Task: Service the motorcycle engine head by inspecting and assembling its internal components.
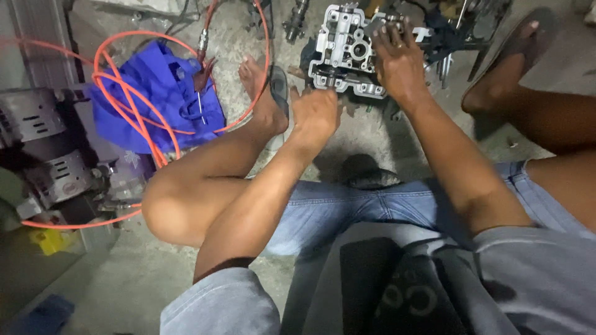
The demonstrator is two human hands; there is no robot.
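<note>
Head view: the person sits on a concrete floor (124, 285), knees apart, looking down at both arms.
Cylinder head: the grey cast-metal cylinder head (343, 53) lies on the floor at the top centre, between the person's two feet.
Right hand: the right hand (399, 61) lies palm-down over the part's right side, fingers spread and pressing on it rather than clamped round it.
Left hand: the left hand (315, 111) is at the part's lower left edge, fingers curled; it seems to pinch something small there, but its own back hides the fingertips, so the grip cannot be told.
Left foot: the left foot (264, 93) in a sandal rests just beside the left hand.
Hose: an orange hose (133, 102) loops over a blue cloth (164, 93) to the left.
Far left: grey engine parts (46, 149) stand near the edge.
</note>
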